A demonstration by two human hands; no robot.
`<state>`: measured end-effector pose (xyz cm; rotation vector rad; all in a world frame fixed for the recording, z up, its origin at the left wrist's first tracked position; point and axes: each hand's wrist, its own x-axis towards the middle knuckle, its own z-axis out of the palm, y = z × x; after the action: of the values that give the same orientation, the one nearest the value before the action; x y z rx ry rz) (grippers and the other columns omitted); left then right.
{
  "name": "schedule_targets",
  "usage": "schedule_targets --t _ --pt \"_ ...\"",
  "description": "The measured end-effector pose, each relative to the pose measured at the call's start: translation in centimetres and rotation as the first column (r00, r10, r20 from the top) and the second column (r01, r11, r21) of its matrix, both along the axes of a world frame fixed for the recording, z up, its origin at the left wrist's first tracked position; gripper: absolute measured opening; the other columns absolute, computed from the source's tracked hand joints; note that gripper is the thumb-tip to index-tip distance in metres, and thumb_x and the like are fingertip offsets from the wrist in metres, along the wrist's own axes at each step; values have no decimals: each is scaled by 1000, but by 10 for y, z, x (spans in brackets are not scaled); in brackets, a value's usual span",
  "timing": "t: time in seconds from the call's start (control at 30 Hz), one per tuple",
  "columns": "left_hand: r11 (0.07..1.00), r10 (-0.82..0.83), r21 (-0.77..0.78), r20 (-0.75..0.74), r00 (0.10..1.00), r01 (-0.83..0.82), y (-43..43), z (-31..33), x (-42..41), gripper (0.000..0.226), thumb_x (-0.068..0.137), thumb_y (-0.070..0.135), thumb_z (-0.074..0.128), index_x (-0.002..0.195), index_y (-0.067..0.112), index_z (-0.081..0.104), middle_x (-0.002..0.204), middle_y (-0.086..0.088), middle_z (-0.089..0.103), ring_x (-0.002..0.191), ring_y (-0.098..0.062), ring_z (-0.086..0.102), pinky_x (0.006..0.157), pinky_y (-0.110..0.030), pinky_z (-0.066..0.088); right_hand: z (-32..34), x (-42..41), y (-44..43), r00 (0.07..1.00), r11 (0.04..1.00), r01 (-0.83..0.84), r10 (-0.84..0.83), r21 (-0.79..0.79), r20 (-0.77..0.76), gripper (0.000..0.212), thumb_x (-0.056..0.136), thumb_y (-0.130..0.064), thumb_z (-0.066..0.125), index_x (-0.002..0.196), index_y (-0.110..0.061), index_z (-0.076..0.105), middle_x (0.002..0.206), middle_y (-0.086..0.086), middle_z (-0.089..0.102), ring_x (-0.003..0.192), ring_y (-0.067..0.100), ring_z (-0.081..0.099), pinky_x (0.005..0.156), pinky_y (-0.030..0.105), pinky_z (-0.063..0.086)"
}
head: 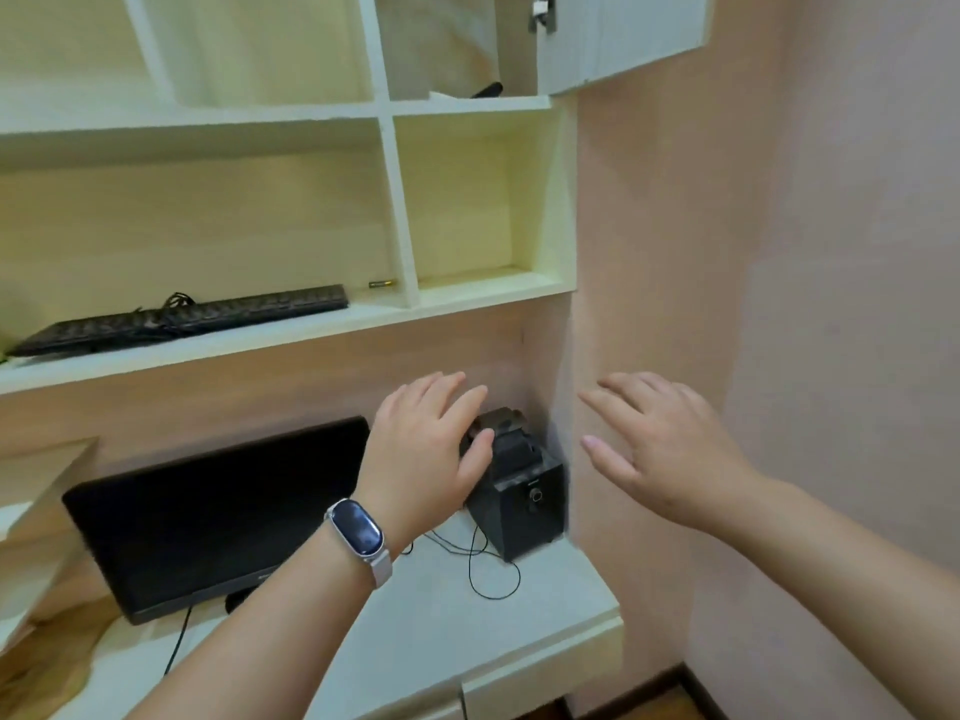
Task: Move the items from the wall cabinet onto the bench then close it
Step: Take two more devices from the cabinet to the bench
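Up at the top right, the wall cabinet (457, 49) is hanging open, its white door (623, 39) swung out to the right, and that's where the job is. Both your hands are way down by the bench (545, 605). The thing you want is straight up from your fingers, well apart from them, so the next move is a big upward reach, I'd guess.

Poking over the cabinet's bottom lip there's a dark stick-shaped item (487, 89), rounded end, long axis running left to right with a slight tilt up toward the door. Just beside it is something pale and flat (447, 95), maybe paper, too small to call. Deeper inside I can't tell.

Your left hand (431, 449) is spread out, fingers apart, hovering over or maybe resting on the brownish lump (501, 420) on top of the black speaker box (524, 506); can't tell if it's actually touching. Your right hand (660, 449) is open too, fingers loose and apart, holding nothing. It sits more directly under the door, so it looks like the better one for the reach.

Textures: glossy white laminate shelving, matte pinkish wall, shiny black monitor (218, 517), thin black cable (493, 579) looping on the smooth benchtop. Black keyboard (187, 319) sits on the open shelf, which isn't the cabinet.
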<state>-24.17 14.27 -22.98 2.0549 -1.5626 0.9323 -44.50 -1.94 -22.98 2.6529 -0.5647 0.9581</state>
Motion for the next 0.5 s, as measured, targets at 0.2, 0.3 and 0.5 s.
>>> schedule_targets --t 0.2,0.3,0.5 --pt "993 -51 -97 96 994 61 -52 53 72 45 89 39 50 124 15 64 130 -10 61 120 -32 55 98 -47 43 61 67 -39 998 996 48 -44 -80 53 53 91 -49 40 127 -15 60 123 8 62 109 29 58 85 40 48" --pt "980 -72 -170 162 984 100 -76 77 100 43 88 39 49 119 15 67 124 -10 65 114 -33 58 93 -45 44 86 94 -59 993 992 74 -64 -103 102 53 91 -50 40 125 -17 61 123 8 63 110 30 58 84 41 48" --pt "957 -77 -248 287 955 152 -119 130 136 40 88 36 52 116 13 68 122 -12 65 114 -35 59 94 -44 41 134 136 -98 984 987 64 -39 -144 172 54 89 -50 39 122 -16 63 122 8 63 109 31 58 83 39 48"
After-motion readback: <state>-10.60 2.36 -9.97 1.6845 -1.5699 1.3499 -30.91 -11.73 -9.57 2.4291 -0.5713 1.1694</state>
